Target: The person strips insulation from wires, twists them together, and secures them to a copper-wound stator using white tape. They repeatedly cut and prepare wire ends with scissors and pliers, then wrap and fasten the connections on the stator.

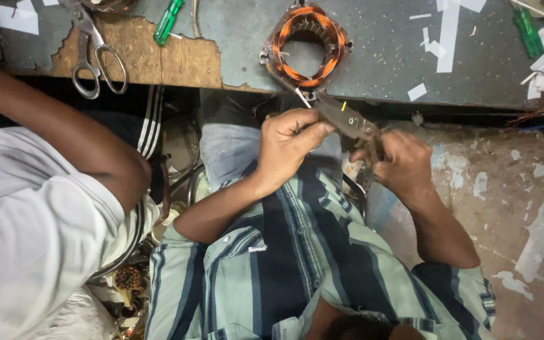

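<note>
Pliers [351, 121], dark metal and worn at the handles, sit gripped in the right hand [401, 162], whose fingers are curled shut around the handle end; the nose of the tool points up and left toward the copper-wound stator ring [303, 45]. Just left of the pliers, the left hand [288, 141] is closed in a pinch, thumb against forefinger, on something thin that I cannot make out, right by the tool's shaft. Both hands hover over the lap of the person in the blue and pale green striped shirt [284, 264], nearer to me than the pliers.

Left of the pliers, another person's bare arm [64, 135] in a white sleeve crosses the view, well apart from the working hands.

Beyond the pliers lies the grey workbench with chipped paint and bare brown board [177, 56]. The stator ring rests on it near the front edge, just above the tool's tip; its round metal frame holds orange-brown copper windings around an open middle. Farther left of the pliers, steel scissors [92, 53] lie on the bare patch, and a green-handled screwdriver [168, 21] sits behind them. Far right of the pliers, white paper scraps [448, 25] are strewn over the bench.
</note>
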